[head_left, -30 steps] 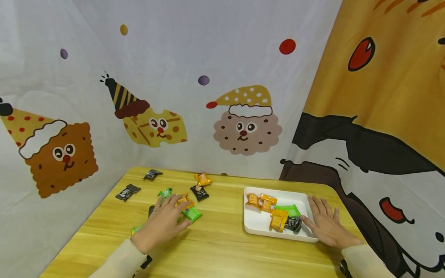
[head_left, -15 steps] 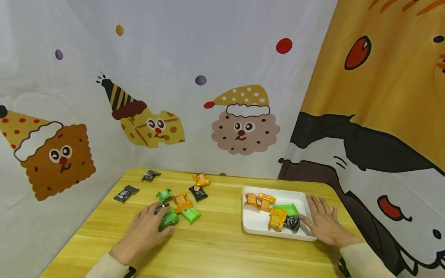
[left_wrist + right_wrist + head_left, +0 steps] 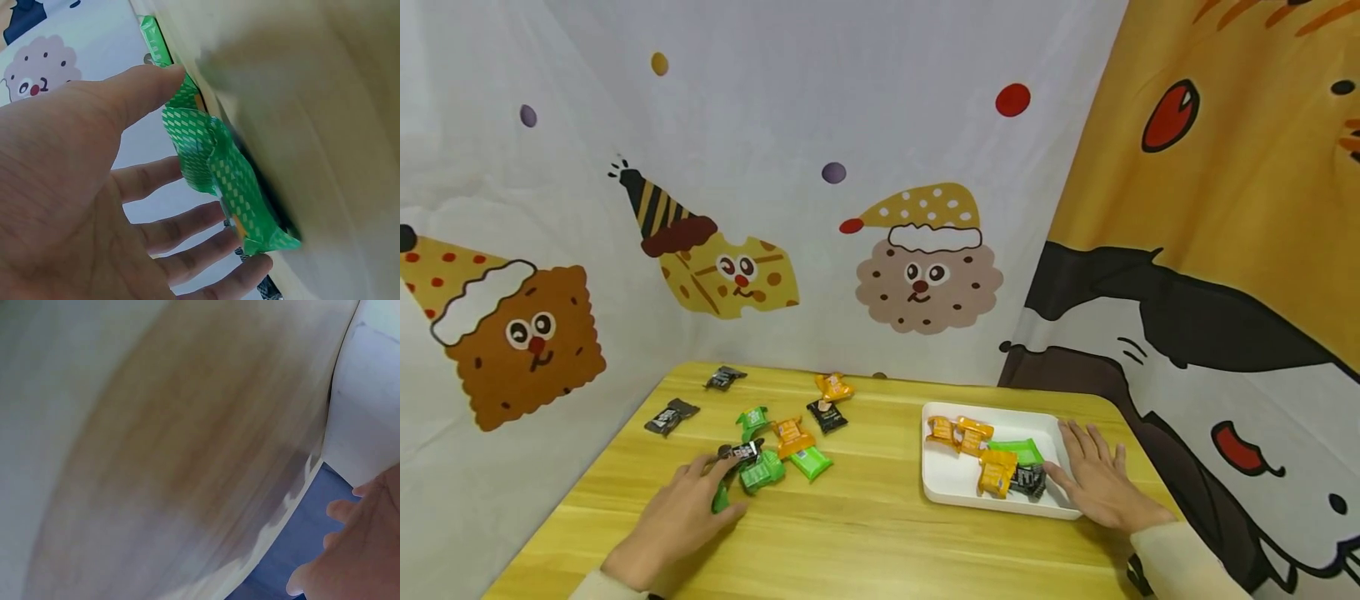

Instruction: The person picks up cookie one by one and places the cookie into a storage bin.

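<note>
My left hand (image 3: 673, 517) is low over the left of the table, fingers loosely bent and thumb apart. A green wrapped candy (image 3: 721, 498) lies between thumb and fingers, partly hidden by them. In the left wrist view, the fingers reach behind a green checked candy (image 3: 247, 194), and the thumb overlaps another further off; contact is unclear. Just beyond are a green candy (image 3: 762, 472) and a black candy (image 3: 747, 451). At the right, my right hand (image 3: 1101, 483) rests with spread fingers at the end of a white tray (image 3: 943, 477) containing orange, green and black candies.
Further back on the wooden table (image 3: 865, 550) lie an orange candy (image 3: 792, 437), a flat green packet (image 3: 811, 462) and a black candy (image 3: 827, 416). Two more black candies, one of them the nearer black candy (image 3: 672, 417), lie by the left edge. A printed curtain (image 3: 775, 100) hangs behind.
My left hand has drawn back toward the lower left, from above the candies to the near green one, uncovering several. The right hand stays at the tray.
</note>
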Available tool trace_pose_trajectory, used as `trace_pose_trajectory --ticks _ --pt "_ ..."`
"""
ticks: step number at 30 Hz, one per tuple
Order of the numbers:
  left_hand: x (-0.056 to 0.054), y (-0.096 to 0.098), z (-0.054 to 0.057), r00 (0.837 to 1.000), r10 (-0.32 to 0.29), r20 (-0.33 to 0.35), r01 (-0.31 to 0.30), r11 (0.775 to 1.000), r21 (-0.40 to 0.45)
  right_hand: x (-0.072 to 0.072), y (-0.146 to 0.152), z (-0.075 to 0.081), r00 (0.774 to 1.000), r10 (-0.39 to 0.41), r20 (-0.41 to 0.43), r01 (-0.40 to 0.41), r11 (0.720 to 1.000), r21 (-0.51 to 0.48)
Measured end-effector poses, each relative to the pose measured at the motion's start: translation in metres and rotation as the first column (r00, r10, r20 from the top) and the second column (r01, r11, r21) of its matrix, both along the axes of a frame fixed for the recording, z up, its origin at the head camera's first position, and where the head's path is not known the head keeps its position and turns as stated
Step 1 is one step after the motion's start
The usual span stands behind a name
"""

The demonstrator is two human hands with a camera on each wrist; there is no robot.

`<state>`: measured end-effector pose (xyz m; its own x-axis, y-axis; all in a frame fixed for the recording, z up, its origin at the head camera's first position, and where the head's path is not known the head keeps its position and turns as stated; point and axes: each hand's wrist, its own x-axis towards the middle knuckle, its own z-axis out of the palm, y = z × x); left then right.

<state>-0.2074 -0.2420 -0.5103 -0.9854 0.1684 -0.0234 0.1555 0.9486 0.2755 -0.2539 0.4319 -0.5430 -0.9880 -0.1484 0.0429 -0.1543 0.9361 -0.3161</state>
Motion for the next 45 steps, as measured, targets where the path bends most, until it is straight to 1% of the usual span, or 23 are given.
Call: trace_pose_trajectory --ticks 5,9,14,18,26,34,39,45 --pt "0.000 -0.002 -0.001 0.999 0.011 0.030 -0.011 1.000 0.016 -0.001 0.000 0.001 1.000 -0.008 0.011 0.008 1.000 0.013" --pt "-0.001 -0.003 -0.001 0.999 0.015 0.047 -0.017 1.000 0.024 0.000 -0.001 0.000 1.000 -0.010 0.016 0.010 1.000 0.005" --pt "-0.002 -0.006 0.000 0.998 0.020 0.059 -0.022 0.999 0.030 0.000 -0.001 0.001 1.000 -0.008 0.015 0.008 1.000 -0.003" --pt "-0.003 -0.009 0.001 0.998 0.012 0.062 -0.014 0.999 0.029 0.000 -0.001 0.001 1.000 -0.011 0.012 0.011 1.000 0.005" --pt "-0.003 -0.013 0.002 1.000 -0.013 0.026 0.012 0.999 0.052 0.001 -0.004 0.003 1.000 -0.015 -0.005 0.015 0.999 0.032" --pt "-0.003 -0.013 0.004 0.999 -0.032 0.007 0.031 0.996 0.085 0.000 -0.002 0.001 1.000 -0.018 -0.004 0.019 0.999 0.034" --pt "-0.003 -0.013 0.005 0.999 -0.045 -0.008 0.046 0.996 0.078 0.001 -0.002 0.002 1.000 -0.013 0.001 0.013 1.000 0.023" --pt "-0.003 -0.011 0.007 0.999 -0.044 -0.018 0.045 0.996 0.074 0.001 -0.002 0.002 1.000 -0.010 -0.001 0.010 1.000 0.022"
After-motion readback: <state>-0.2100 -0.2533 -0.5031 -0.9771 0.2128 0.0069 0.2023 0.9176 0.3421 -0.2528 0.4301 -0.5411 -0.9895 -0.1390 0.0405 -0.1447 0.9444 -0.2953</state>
